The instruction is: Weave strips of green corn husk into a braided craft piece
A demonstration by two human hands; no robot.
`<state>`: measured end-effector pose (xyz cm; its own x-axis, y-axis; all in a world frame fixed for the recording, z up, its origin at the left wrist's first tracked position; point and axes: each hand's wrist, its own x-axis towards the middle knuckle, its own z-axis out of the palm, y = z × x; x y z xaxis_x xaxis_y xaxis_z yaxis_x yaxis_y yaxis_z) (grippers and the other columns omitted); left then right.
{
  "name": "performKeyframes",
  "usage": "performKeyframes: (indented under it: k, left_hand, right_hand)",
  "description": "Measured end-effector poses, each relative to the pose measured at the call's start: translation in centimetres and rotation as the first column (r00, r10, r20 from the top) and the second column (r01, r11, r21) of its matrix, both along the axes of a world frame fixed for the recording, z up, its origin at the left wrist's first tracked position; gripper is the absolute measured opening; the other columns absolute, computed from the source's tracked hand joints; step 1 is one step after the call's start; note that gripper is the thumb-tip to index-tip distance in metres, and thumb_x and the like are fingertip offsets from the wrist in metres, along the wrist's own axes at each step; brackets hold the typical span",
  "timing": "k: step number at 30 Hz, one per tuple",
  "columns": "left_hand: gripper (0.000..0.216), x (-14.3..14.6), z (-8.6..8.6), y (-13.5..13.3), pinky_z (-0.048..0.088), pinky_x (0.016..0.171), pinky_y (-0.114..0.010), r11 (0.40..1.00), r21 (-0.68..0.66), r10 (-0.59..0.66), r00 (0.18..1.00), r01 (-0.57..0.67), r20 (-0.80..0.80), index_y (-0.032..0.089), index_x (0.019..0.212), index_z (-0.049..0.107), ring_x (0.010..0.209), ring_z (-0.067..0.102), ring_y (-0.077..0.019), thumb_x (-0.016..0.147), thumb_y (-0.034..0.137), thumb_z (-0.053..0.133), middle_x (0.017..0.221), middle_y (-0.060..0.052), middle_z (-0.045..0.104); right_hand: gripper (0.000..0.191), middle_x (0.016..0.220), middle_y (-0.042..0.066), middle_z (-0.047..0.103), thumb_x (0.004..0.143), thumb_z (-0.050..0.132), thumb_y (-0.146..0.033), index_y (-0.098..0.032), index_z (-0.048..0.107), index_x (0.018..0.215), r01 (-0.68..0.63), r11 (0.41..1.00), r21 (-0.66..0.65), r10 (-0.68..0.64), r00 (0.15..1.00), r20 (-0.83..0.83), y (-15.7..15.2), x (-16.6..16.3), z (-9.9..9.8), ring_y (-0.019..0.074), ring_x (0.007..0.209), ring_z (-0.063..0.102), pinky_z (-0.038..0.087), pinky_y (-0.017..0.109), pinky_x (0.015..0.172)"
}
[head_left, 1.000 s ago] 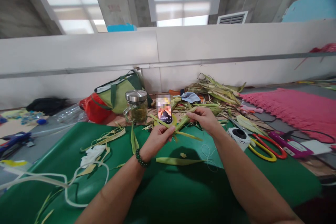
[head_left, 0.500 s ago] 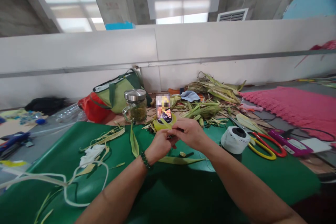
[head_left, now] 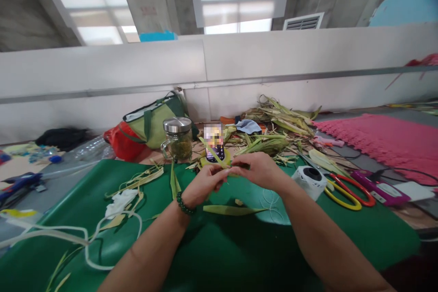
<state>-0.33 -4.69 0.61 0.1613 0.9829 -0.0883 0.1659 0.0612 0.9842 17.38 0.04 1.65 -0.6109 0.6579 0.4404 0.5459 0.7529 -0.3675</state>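
Note:
Both hands meet above the green mat point(head_left: 153, 242), pinching a narrow strip of green corn husk point(head_left: 215, 151). My left hand point(head_left: 203, 185) has thumb and fingers closed on its lower end. My right hand point(head_left: 258, 172) is pinched on the same piece, its fingertips close to the left ones. The strip points up and away, across a propped phone point(head_left: 215, 154) with a lit screen. Below the hands a longer husk leaf point(head_left: 234, 210) lies flat on the mat, with thin pale thread point(head_left: 272, 205) in loops beside it.
To the right are a white spool point(head_left: 310, 182), scissors with red and yellow handles point(head_left: 354, 196) and a purple device point(head_left: 379, 188). A glass mug point(head_left: 178, 141) and heaped corn husks point(head_left: 284, 118) stand behind. A white cable point(head_left: 85, 242) loops at left.
My hands have moved slightly apart and turned, and the husk strip now rises higher in front of the phone. My right forearm has shifted right, partly covering the spool.

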Motion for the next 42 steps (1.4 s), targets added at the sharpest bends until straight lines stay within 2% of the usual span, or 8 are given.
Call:
performKeyframes:
  k: [3,8,13,20,27,33,38,42]
  left_hand:
    - [0.043,0.0,0.0,0.1,0.019,0.041,-0.020,0.998,-0.052,0.022,0.999,-0.021,0.031,0.015,0.068,0.054,0.043,0.028,-0.0045,0.067,0.057,0.060,0.055,0.005,0.045]
    - [0.043,-0.3,-0.2,0.3,0.020,0.046,-0.023,0.978,0.209,0.022,0.974,0.027,-0.228,0.016,0.052,0.046,0.051,0.028,-0.0072,0.069,0.053,0.060,0.052,0.006,0.032]
    - [0.037,-0.8,0.1,0.4,0.023,0.046,-0.022,0.981,0.188,-0.008,0.979,0.048,-0.206,0.015,0.057,0.054,0.051,0.032,-0.0081,0.072,0.049,0.059,0.052,0.004,0.041]
    - [0.041,-1.2,-0.4,1.0,0.017,0.040,-0.019,0.984,0.086,0.154,0.987,-0.158,0.055,0.015,0.065,0.052,0.042,0.029,-0.0040,0.065,0.053,0.066,0.052,0.006,0.042]
    - [0.036,-0.8,0.1,0.6,0.023,0.041,-0.021,0.987,0.127,0.104,0.994,-0.098,-0.043,0.014,0.066,0.054,0.044,0.033,-0.0055,0.068,0.048,0.065,0.052,0.006,0.044]
    - [0.038,-1.5,0.9,0.4,0.020,0.042,-0.021,0.984,0.132,0.125,0.992,-0.119,-0.036,0.016,0.062,0.048,0.042,0.029,-0.0050,0.068,0.050,0.066,0.047,0.008,0.038]
    - [0.046,-1.4,1.1,0.3,0.018,0.041,-0.019,0.990,-0.021,0.141,0.986,-0.139,0.085,0.015,0.072,0.054,0.042,0.029,-0.0035,0.065,0.058,0.066,0.053,0.006,0.045]
    - [0.039,-1.3,0.8,0.5,0.024,0.042,-0.020,0.988,0.067,0.138,0.990,-0.137,-0.002,0.015,0.064,0.054,0.045,0.036,-0.0056,0.064,0.051,0.070,0.052,0.006,0.047]
  right_hand:
    - [0.011,0.075,0.000,0.072,0.082,0.062,-0.028,-0.022,0.072,0.082,-0.092,0.993,-0.071,0.093,0.996,0.009,0.3,0.6,0.2,0.0134,0.066,0.063,0.040,0.021,0.057]
    - [0.012,0.077,0.002,0.072,0.083,0.061,-0.022,-0.020,0.073,0.081,-0.148,0.989,-0.022,0.149,0.988,0.033,0.4,0.4,0.1,0.0150,0.070,0.064,0.042,0.023,0.062]
    - [0.012,0.075,0.000,0.072,0.083,0.061,-0.024,-0.021,0.071,0.078,-0.154,0.988,-0.016,0.154,0.988,-0.011,1.5,1.4,-0.1,0.0146,0.070,0.064,0.043,0.023,0.063]
    - [0.023,0.074,0.005,0.066,0.084,0.060,-0.036,-0.018,0.067,0.071,0.013,0.931,0.366,0.113,0.941,-0.320,0.9,1.2,0.6,0.0174,0.074,0.058,0.043,0.029,0.071]
    - [0.014,0.075,0.001,0.071,0.086,0.058,-0.026,-0.022,0.071,0.084,-0.030,0.970,0.239,0.025,0.999,0.025,-0.4,-1.4,-1.6,0.0138,0.069,0.062,0.035,0.023,0.059]
    - [0.026,0.067,0.003,0.068,0.089,0.052,-0.031,-0.019,0.070,0.074,-0.045,0.977,0.210,0.042,0.999,0.018,0.1,-0.3,-1.2,0.0128,0.063,0.059,0.034,0.023,0.058]
    - [0.024,0.068,0.003,0.069,0.088,0.053,-0.031,-0.020,0.071,0.075,-0.011,0.985,0.170,0.013,1.000,-0.008,0.5,-0.2,-1.3,0.0134,0.065,0.060,0.034,0.022,0.058]
    - [0.023,0.070,0.003,0.070,0.087,0.054,-0.031,-0.020,0.071,0.075,-0.015,0.986,0.168,0.013,1.000,0.013,0.7,-0.3,-1.4,0.0138,0.066,0.061,0.035,0.022,0.059]
